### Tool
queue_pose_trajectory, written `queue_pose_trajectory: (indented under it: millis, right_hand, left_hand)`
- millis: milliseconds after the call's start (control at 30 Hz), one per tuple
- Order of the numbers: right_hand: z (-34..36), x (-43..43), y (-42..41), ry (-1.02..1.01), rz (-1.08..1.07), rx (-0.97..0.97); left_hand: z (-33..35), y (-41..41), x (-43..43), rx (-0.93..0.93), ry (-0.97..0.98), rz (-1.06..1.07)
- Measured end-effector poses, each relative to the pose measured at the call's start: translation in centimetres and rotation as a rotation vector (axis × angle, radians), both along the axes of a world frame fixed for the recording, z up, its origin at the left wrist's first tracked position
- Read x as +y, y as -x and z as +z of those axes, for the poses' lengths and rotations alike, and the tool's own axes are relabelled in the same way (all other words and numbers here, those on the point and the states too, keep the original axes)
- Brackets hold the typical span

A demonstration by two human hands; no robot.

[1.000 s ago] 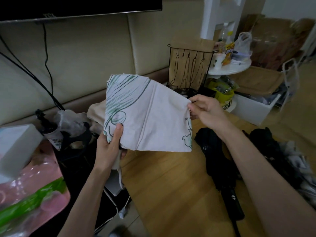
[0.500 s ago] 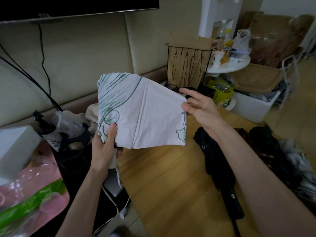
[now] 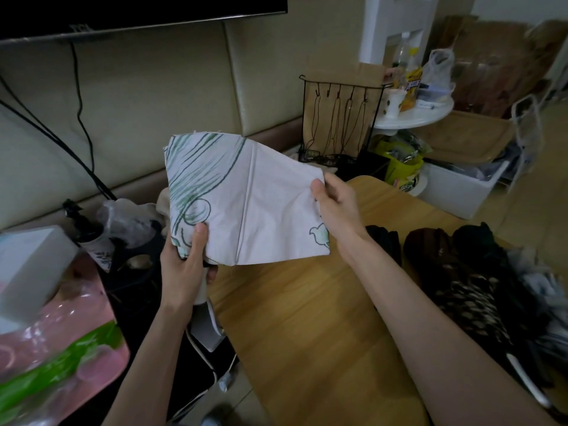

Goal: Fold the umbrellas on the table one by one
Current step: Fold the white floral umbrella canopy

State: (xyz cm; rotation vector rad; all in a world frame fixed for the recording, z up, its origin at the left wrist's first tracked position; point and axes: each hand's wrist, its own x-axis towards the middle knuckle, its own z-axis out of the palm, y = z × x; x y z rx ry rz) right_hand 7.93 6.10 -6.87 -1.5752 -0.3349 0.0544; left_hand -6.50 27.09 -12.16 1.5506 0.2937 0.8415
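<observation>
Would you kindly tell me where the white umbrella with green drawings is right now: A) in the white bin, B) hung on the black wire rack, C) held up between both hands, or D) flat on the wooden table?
C: the left hand grips the white umbrella at its lower left corner while the right hand pinches its right edge, so it is held up over the wooden table.

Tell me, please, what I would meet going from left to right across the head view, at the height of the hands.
White box → pump bottle → left hand → pale umbrella, held by both hands → right hand → dark umbrellas.
</observation>
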Motion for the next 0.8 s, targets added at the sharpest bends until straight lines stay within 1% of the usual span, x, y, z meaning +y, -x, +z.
queue_pose_trajectory:
  millis: [67, 100, 167, 233, 300, 400, 433, 500, 567, 633, 733, 767, 800]
  right_hand:
    - [-0.2, 0.1, 0.4, 0.029, 0.052, 0.086]
    - [-0.5, 0.1, 0.4, 0.070, 0.050, 0.078]
    - [-1.2, 0.1, 0.4, 0.117, -0.007, -0.038]
    - [-1.7, -0.1, 0.7, 0.070, -0.027, -0.079]
    - [-1.3, -0.5, 1.2, 0.010, 0.005, -0.033]
    - [0.0, -0.9, 1.2, -0.042, 0.059, 0.146]
    - [0.6, -0.9, 1.0, -0.049, 0.053, 0.148]
    - [1.8, -0.8, 0.7, -0.050, 0.038, 0.078]
    - [3.0, -0.5, 1.0, -0.056, 0.104, 0.011]
    - [4.3, 0.2, 1.5, -0.043, 0.187, -0.049]
    - [6.3, 2.5, 2.2, 0.033, 0.251, -0.162]
    - [6.9, 3.5, 2.3, 0.066, 0.282, -0.170]
    - [7.3, 4.4, 2.6, 0.094, 0.342, -0.138]
  left_hand:
    - [-0.1, 0.0, 0.1, -0.005, 0.011, -0.001]
    - [-0.2, 0.0, 0.1, -0.006, 0.017, 0.004]
    - [-0.2, -0.1, 0.2, -0.004, 0.032, 0.029]
    - [-0.2, -0.3, 0.1, -0.002, 0.041, 0.035]
    - [-0.2, -0.4, -0.1, 0.006, 0.040, 0.019]
    - [-0.1, -0.3, -0.6, 0.005, 0.017, -0.008]
    - [-0.1, -0.4, -0.7, 0.012, 0.015, -0.015]
    - [-0.1, -0.5, -0.8, 0.050, 0.016, -0.026]
    - [-0.4, -0.7, -0.8, 0.109, -0.001, -0.038]
    - [-0.5, -0.8, -1.0, 0.162, -0.071, -0.081]
    - [-0.1, -0.6, -2.2, 0.116, -0.244, -0.278]
    - [0.2, -0.3, -2.9, 0.102, -0.260, -0.319]
    - [0.5, -0.1, -3.5, 0.097, -0.258, -0.334]
